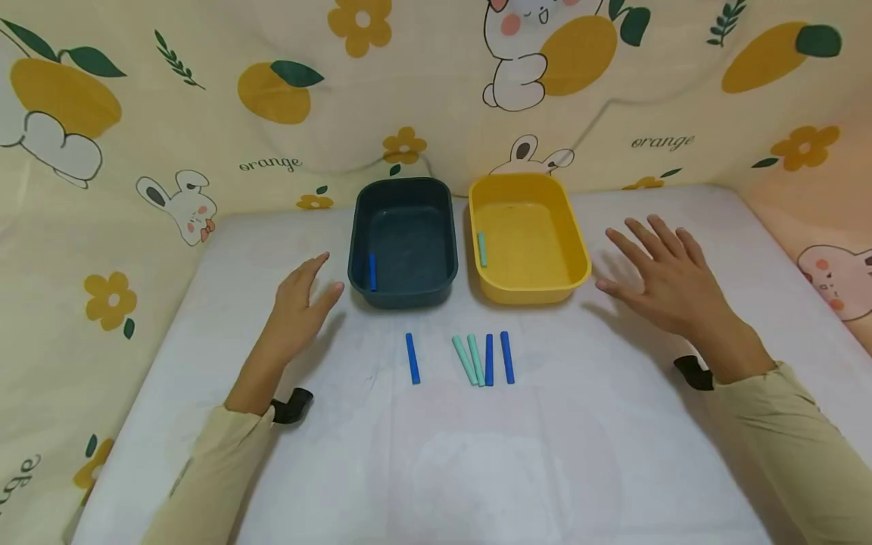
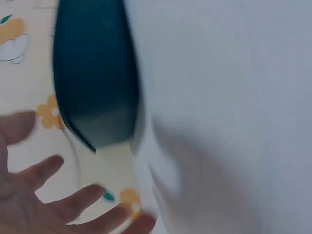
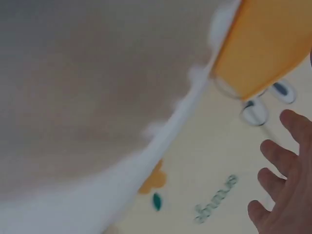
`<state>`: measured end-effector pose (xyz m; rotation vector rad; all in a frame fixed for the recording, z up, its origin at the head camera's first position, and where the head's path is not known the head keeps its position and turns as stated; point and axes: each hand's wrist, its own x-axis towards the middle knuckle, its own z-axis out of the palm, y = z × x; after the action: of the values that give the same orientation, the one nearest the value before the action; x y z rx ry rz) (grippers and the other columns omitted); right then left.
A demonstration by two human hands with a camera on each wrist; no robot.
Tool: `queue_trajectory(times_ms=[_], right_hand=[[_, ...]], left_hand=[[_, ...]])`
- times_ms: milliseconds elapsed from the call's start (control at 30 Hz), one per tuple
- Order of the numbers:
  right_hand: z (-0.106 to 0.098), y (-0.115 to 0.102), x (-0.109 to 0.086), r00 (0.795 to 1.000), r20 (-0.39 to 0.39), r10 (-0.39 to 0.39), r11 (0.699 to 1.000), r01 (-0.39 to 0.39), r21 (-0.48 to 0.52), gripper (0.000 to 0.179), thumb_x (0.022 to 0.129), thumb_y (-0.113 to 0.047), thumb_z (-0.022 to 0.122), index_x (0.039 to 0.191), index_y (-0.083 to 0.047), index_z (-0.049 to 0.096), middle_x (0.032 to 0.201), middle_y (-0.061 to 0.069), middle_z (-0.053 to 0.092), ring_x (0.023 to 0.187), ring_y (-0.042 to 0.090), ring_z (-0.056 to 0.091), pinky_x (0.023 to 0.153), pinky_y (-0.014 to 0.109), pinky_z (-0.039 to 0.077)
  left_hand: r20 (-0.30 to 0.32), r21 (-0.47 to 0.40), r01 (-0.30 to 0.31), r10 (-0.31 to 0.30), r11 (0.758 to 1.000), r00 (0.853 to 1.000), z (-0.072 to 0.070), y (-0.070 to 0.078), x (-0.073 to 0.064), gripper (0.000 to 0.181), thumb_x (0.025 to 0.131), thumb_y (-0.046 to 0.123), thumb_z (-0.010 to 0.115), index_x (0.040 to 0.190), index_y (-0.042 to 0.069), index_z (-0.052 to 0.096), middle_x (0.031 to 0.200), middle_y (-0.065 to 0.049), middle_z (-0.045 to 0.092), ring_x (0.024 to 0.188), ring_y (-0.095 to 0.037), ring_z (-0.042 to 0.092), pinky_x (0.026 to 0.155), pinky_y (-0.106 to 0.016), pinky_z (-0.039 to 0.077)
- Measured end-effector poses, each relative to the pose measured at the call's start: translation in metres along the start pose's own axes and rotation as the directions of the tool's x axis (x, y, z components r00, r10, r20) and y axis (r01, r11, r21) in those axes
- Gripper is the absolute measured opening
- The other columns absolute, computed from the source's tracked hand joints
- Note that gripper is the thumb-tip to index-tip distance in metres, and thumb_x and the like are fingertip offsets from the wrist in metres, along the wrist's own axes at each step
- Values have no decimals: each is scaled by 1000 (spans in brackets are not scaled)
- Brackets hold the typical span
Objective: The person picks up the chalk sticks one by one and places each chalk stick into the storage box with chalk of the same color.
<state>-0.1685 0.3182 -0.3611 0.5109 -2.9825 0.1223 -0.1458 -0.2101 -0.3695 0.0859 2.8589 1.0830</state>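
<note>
My left hand (image 1: 296,312) hovers left of a dark teal bin (image 1: 402,297), fingers extended, holding nothing. On the other side my right hand (image 1: 671,284) is spread in the air, right of a yellow bin (image 1: 527,294), with nothing in it. One blue stick (image 1: 372,272) lies inside the teal bin, and one mint green stick (image 1: 482,250) inside the yellow bin. In front of the bins lie a lone blue stick (image 1: 412,359), two mint sticks (image 1: 465,360) side by side, and two more blue sticks (image 1: 489,360) to their right. Both wrist views show spread fingers beside the bins.
A white cloth (image 1: 463,469) covers the table. Behind it and at the sides hangs a cream curtain (image 1: 436,98) printed with oranges, flowers and rabbits. Black straps (image 1: 291,406) show at both wrists.
</note>
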Motion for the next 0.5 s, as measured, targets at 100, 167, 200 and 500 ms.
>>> queue_trajectory(times_ms=[100,167,200,500], right_hand=[[-6,-14,0,998,-43,-48,999,48,17,78,97,-57,51,160,-28,16,168,9,17,157,29,-2,127,56,0],[-9,-25,0,993,-82,-90,995,93,35,78,96,-54,56,160,-29,20,166,7,22,157,27,3,127,56,7],[-10,-30,0,988,-102,-114,992,118,39,77,95,-54,58,159,-29,22,166,6,23,157,26,5,126,55,10],[-1,-86,-6,910,-216,-354,928,371,43,77,85,-50,72,152,-27,41,155,5,45,147,28,33,115,54,35]], left_hand=[[73,-311,80,-60,947,996,2,8,4,61,104,40,48,159,26,24,163,-14,29,145,-41,34,114,-61,37],[93,-443,126,-94,888,991,5,12,6,60,104,35,52,158,29,26,162,-12,32,139,-39,43,106,-56,48],[88,-484,126,-95,866,992,7,14,8,60,103,32,54,158,28,28,161,-12,33,136,-38,46,103,-54,51],[38,-355,60,-50,933,998,25,20,24,55,101,31,58,153,32,39,161,-10,34,128,-32,58,100,-47,55]])
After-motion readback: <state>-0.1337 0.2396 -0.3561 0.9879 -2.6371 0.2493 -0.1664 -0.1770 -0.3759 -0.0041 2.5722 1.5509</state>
